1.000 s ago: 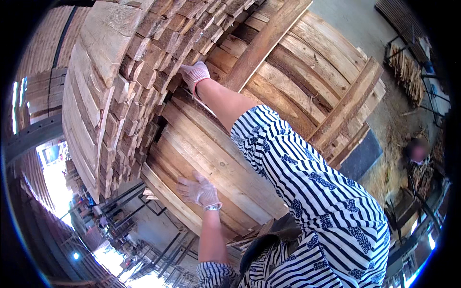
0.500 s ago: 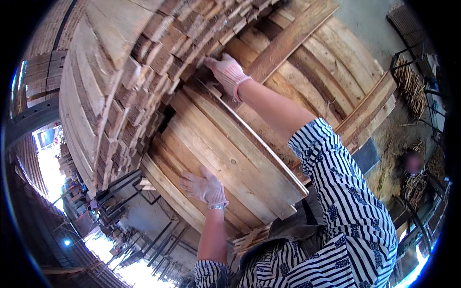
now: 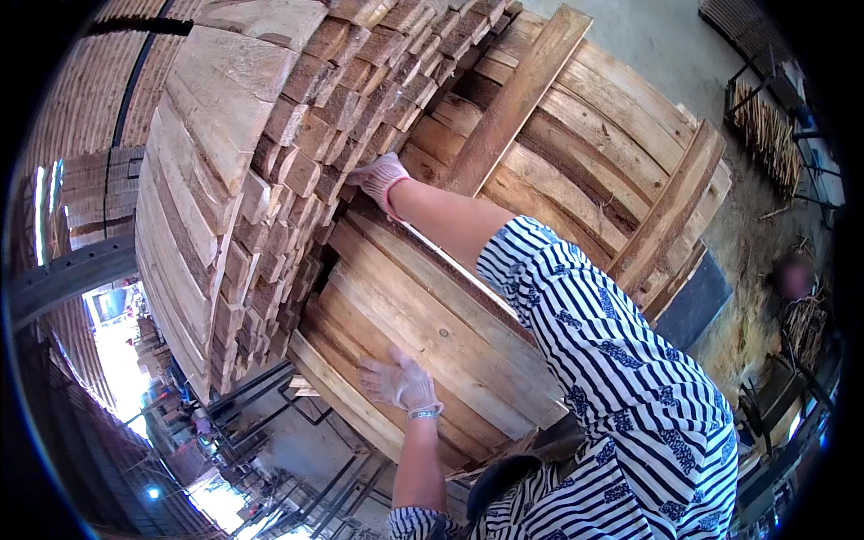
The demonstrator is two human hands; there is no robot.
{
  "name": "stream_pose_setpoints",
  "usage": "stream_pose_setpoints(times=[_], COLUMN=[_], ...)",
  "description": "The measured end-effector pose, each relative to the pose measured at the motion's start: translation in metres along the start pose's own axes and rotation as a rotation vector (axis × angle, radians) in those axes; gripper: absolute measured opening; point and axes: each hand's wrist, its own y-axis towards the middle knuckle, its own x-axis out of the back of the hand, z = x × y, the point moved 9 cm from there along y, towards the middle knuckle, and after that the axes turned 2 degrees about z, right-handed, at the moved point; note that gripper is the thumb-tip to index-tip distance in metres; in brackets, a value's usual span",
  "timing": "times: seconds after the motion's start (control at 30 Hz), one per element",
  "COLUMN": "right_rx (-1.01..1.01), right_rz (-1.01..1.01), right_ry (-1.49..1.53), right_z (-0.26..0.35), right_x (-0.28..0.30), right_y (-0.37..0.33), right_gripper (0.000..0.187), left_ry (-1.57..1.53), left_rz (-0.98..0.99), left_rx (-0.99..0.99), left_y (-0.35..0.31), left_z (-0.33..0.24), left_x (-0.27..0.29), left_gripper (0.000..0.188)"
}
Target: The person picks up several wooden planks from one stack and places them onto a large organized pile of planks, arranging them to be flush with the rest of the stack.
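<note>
My left hand [image 3: 402,385], in a pale knit glove, lies flat with spread fingers on a layer of long pale boards [image 3: 454,346] in front of me. My right arm reaches across to the far end of that layer. There my right hand [image 3: 382,180], also gloved, is up against the tall stack of boards [image 3: 301,171], by the gap between stack and layer. Its fingertips are mostly hidden among the board ends, so what they grip, if anything, does not show. Beneath my right forearm runs the layer's right edge.
Right of the layer lies another board pile with a wooden crosspiece [image 3: 517,103] and a second crosspiece [image 3: 670,211] on top. A dark flat panel [image 3: 693,301] sits beside it. Bundled sticks [image 3: 765,130] stand at far right, near a person [image 3: 796,277]. Metal framing [image 3: 315,409] is at lower left.
My right hand has moved left and slightly down in the view, closer against the tall stack. My left hand stays flat on the boards. The whole view has shifted a little.
</note>
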Motion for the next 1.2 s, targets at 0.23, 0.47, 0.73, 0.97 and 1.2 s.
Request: stream_pose_setpoints(times=[0.23, 0.47, 0.73, 0.97, 1.2], right_rx=[-0.103, -0.495, -0.232, -0.411, -0.483], right_rz=[0.425, 0.025, -0.1, -0.341, -0.284], right_ry=[-0.211, 0.899, 0.243, 1.379, 1.294], right_z=[0.001, 0.001, -0.002, -0.023, -0.01], right_x=[-0.032, 0.009, -0.011, -0.02, -0.003], right_y=[0.012, -0.049, -0.023, -0.045, -0.071], right_gripper=[0.074, 0.059, 0.055, 0.051, 0.072], left_ry=[-0.02, -0.057, -0.054, 0.005, 0.047], left_rz=[0.024, -0.024, -0.064, -0.011, -0.069], left_rx=[-0.02, 0.003, -0.036, 0.001, -0.005], left_y=[-0.001, 0.001, -0.005, 0.0, 0.0], left_z=[-0.007, 0.012, 0.007, 0.005, 0.019], left_x=[0.005, -0.003, -0.006, 0.005, -0.016], left_gripper=[0.081, 0.083, 0.084, 0.083, 0.08])
